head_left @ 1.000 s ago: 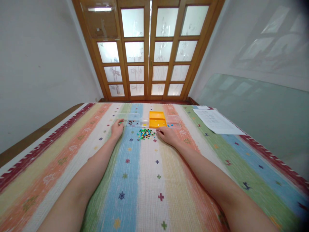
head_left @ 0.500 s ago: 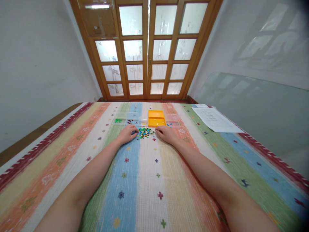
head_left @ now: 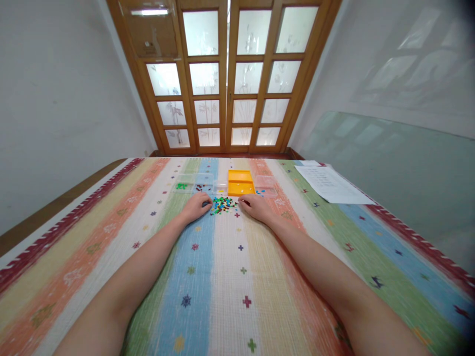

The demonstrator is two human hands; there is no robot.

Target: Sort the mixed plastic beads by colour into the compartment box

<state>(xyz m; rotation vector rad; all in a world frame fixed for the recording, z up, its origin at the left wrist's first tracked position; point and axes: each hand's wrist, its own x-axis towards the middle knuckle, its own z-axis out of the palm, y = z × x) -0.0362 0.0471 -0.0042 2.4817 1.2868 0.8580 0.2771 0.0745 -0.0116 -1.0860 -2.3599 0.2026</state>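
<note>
A pile of tiny mixed-colour plastic pieces (head_left: 223, 205), green, blue, dark red, yellow and white, lies on the tablecloth between my hands. My left hand (head_left: 196, 206) rests at the pile's left edge, its fingers curled in. On the right side my right hand (head_left: 254, 205) lies with thumb and fingers drawn together beside the pile. Whether either hand has a piece in it is too small to see. Just beyond stands an orange tray (head_left: 239, 175) with a few white pieces in its near part.
Left of the tray, clear boxes hold green pieces (head_left: 181, 186), dark red pieces (head_left: 203, 188) and yellow pieces (head_left: 221, 190). Another clear box (head_left: 270, 180), with blue pieces, stands to its right. Printed paper (head_left: 332, 184) lies at the back right of the striped tablecloth (head_left: 226, 282).
</note>
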